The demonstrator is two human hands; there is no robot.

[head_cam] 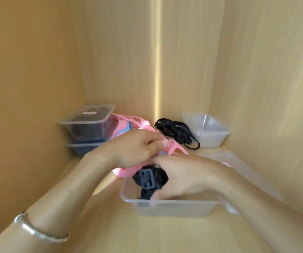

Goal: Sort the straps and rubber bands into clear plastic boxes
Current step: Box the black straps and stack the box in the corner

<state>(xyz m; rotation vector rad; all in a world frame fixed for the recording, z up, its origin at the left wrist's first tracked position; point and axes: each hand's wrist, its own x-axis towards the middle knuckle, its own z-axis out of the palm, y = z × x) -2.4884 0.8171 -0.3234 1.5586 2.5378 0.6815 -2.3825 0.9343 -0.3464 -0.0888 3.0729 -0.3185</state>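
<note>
Closely, wooden walls (28, 79) hem both hands on three sides. Four clear plastic boxes: one open box (174, 209) under the right hand (183, 178), which grips a black buckled strap bundle (147, 178) inside it; two lidded stacked boxes (85, 123) beyond the left hand (134, 148), pinching a pink strap (174, 146); one open far box (211, 133) beside a black strap heap (174, 130).

shelf (147, 234): light wood, kinda boxed in by walls
near box (174, 203): clear, front and centre
stacked boxes (87, 125): two lidded ones, back left corner
pink straps (128, 123): heap just right of the stack
black straps (176, 130): tangle between the pink heap and far box
far box (211, 134): clear, back right
</note>
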